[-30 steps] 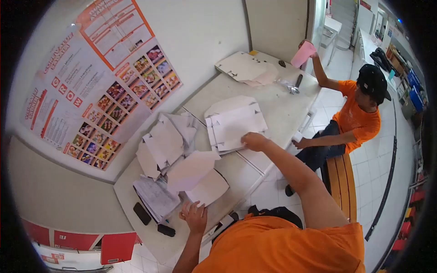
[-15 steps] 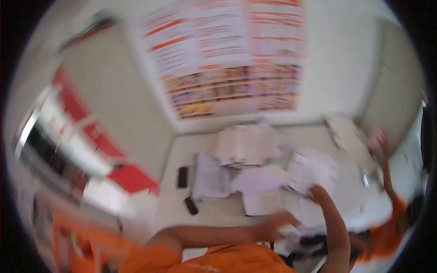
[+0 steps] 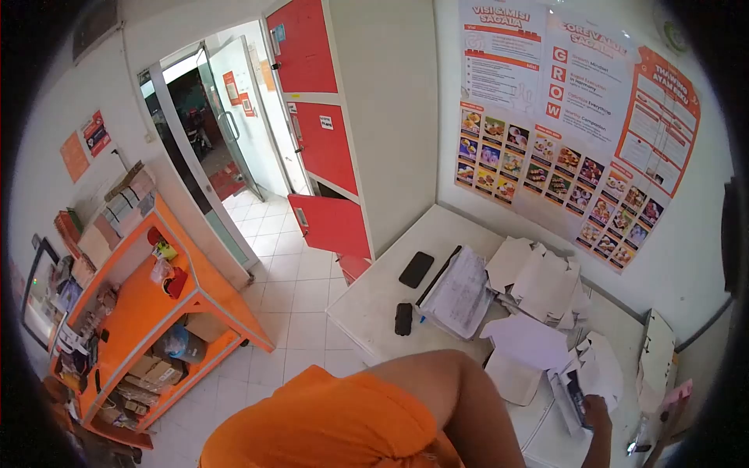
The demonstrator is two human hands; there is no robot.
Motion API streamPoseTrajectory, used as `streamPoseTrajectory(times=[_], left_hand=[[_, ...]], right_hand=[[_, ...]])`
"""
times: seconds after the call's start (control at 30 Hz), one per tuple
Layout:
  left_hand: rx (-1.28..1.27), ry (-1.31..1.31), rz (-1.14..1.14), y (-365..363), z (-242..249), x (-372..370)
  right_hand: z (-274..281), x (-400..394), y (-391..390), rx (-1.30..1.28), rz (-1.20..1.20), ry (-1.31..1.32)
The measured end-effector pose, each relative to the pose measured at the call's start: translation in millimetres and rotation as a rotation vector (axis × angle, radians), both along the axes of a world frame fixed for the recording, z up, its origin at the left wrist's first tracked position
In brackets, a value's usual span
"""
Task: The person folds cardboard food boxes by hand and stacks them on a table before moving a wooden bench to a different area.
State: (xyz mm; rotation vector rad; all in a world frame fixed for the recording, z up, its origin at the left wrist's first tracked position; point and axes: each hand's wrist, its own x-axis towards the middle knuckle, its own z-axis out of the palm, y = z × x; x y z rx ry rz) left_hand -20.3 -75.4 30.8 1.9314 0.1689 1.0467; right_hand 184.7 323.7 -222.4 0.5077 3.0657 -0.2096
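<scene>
My right hand point(image 3: 598, 413) is at the right side of the table, its fingers closed at the edge of a partly folded white cardboard box point(image 3: 570, 402) with dark print. A flat white carton sheet point(image 3: 601, 366) lies just behind that box. Only the sleeve and bent forearm point(image 3: 476, 402) of my left arm show; my left hand is out of view below. To the left of the box lie a pale carton sheet point(image 3: 527, 341) and another flat sheet point(image 3: 512, 379). A stack of folded cartons point(image 3: 538, 281) sits behind them.
On the white table point(image 3: 374, 308) are a black phone point(image 3: 417, 269), a smaller black device point(image 3: 403, 319) and a stack of printed papers point(image 3: 460, 292). Red lockers point(image 3: 328, 156) and an orange counter point(image 3: 226, 308) stand left. Another person's hand point(image 3: 680, 402) is at far right, near a pink item.
The view has swung left, bringing the doorway and counter into sight. My left hand has gone out of view. My right hand is now at the folded box.
</scene>
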Motion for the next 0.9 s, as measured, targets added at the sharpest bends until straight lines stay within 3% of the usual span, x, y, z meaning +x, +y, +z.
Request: streamPoseTrajectory(times=[0.03, 0.07, 0.1, 0.13, 0.23, 0.27, 0.33, 0.37, 0.4, 0.43, 0.47, 0.5, 0.53, 0.57, 0.63, 0.7, 0.77, 0.8, 0.83, 0.87, 0.9], left_hand=[[-0.049, 0.098, 0.022, -1.4, -13.0, -2.4], [-0.096, 0.195, 0.054, -6.4, -23.1, -11.4], [-0.147, 0.326, 0.081, -8.4, -37.7, -19.3], [-0.176, 0.43, 0.111, -13.2, -43.7, -35.6], [-0.248, 0.541, 0.165, -32.2, -26.6, -94.5], [-0.295, 0.448, 0.155, -38.7, -11.1, -114.9], [-0.295, 0.179, 0.132, -45.7, 28.1, -141.5], [-0.25, 0.007, 0.118, -45.4, 43.6, -154.6], [-0.19, -0.123, 0.087, -37.2, 52.9, -163.2], [-0.043, -0.205, 0.047, -22.7, 48.3, -154.4], [0.085, -0.311, 0.011, -13.9, 41.5, -144.2], [0.071, -0.155, 0.304, -6.7, 36.2, -136.1], [0.08, 0.017, 0.61, -1.7, 30.1, -126.9], [0.075, 0.006, 0.505, 5.1, 17.9, -115.9], [0.022, 0.547, 0.536, 20.6, -17.4, -100.3], [-0.009, 0.706, 0.268, 22.7, -47.2, -92.3], [-0.431, 0.418, 0.36, 14.6, -39.3, -76.9], [-0.408, 0.421, 0.344, 15.6, -46.1, -70.5], [-0.424, 0.337, 0.494, 18.7, -58.0, -66.3], [-0.438, 0.251, 0.647, 21.8, -64.3, -62.0], [-0.41, 0.253, 0.647, 25.1, -60.3, -56.0]], right_hand=[[0.4, 8.2, 4.6, -0.017, -0.073, 0.3], [6.4, 4.0, 11.7, 0.101, -0.325, 0.266], [21.5, 11.5, 21.8, 0.006, -0.497, 0.293], [48.6, 10.1, 12.7, 0.083, -0.568, 0.421], [124.4, 32.3, -34.1, -0.141, -0.741, 0.814], [136.2, 31.8, -50.4, -0.129, -0.775, 0.82], [168.7, 52.3, -97.9, 0.184, -0.643, 0.744], [180.8, 53.4, -122.1, -0.098, -0.692, 0.814], [177.9, 60.7, -156.4, 0.121, -0.642, 0.851], [243.0, 36.9, -209.6, -0.197, -0.671, 0.687], [279.4, 21.6, -253.6, -0.059, -0.456, 0.58], [306.2, 13.0, -275.0, -0.065, -0.371, 0.362], [310.5, 17.8, -291.5, -0.187, -0.337, 0.252], [310.2, 22.7, -306.7, -0.317, -0.277, 0.157], [322.4, 20.8, -339.5, -0.337, -0.352, 0.125], [313.2, 29.2, -354.5, -0.384, -0.462, 0.186], [290.8, 16.2, -369.6, 0.069, -0.769, 0.589], [277.9, -1.2, -369.7, 0.428, -0.897, 0.705], [265.7, -12.2, -383.6, 0.442, -0.928, 0.856], [245.0, -16.5, -390.2, 0.369, -0.716, 0.853], [229.7, -29.3, -393.8, 0.197, -0.57, 0.818]])
